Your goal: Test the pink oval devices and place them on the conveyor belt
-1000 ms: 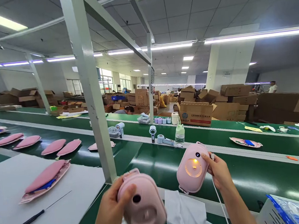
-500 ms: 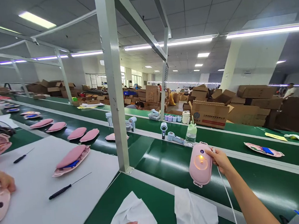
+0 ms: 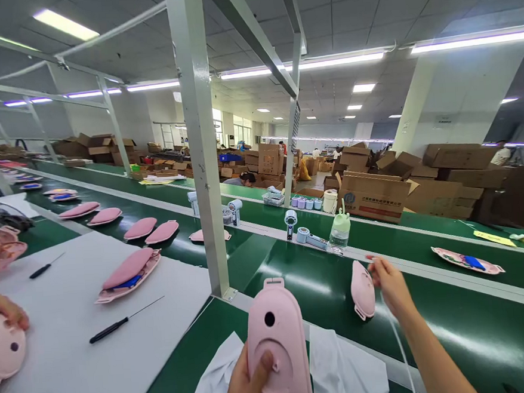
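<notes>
My left hand [image 3: 245, 380] grips a pink oval device [image 3: 276, 339] upright, low in the middle of the view, the thumb lying on its round recess. A dark round hole shows near its top, and a loop sticks out above. My right hand [image 3: 391, 286] is out over the green belt, fingers pinched at the end of a white cable [image 3: 402, 348] that hangs down towards me. Just left of those fingertips is a second pink device [image 3: 362, 290], tilted and showing no light. Whether the fingertips touch it, I cannot tell.
White cloths [image 3: 345, 364] lie before me. At left, another person's hand [image 3: 5, 310] holds a pink shell by a screwdriver [image 3: 110, 330] on a white sheet. Pink devices [image 3: 141, 228] line the belt [image 3: 323, 300]. A metal post [image 3: 203, 164] stands left of centre; a bottle [image 3: 340, 230] stands beyond.
My left hand has raised its pink device into view. The other device has left my right hand's grasp, turned edge-on and lost its orange glow; the cable stays with the hand.
</notes>
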Tool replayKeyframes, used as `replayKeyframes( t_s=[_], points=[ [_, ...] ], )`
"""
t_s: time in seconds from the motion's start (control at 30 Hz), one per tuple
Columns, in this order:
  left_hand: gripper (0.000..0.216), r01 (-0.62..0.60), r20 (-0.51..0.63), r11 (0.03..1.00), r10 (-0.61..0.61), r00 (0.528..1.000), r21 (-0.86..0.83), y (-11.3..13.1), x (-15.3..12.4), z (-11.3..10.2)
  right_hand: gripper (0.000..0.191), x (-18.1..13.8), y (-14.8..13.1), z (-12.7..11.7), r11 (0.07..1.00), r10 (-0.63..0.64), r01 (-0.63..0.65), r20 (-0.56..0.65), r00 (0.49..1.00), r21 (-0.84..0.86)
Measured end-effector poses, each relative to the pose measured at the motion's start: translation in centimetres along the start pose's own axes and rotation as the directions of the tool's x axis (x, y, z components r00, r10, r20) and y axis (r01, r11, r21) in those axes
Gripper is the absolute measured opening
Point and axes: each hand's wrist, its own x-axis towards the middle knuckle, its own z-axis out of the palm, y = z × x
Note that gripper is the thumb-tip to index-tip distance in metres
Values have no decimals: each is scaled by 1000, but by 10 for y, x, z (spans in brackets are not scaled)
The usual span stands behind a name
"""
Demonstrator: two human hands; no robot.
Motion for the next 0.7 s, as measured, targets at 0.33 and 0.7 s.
replayKeyframes(
  t_s=[0.33, 0.7],
  points=[
    [79, -10, 220, 999, 2, 975, 35, 22, 8, 37, 39, -129, -66, 21, 943, 44, 189, 666, 745, -274],
    [70, -119, 230, 976, 76, 970, 181, 18, 3, 25, 41, -132, -51, 28, 800, 91, 366, 698, 710, -477]
  ],
)
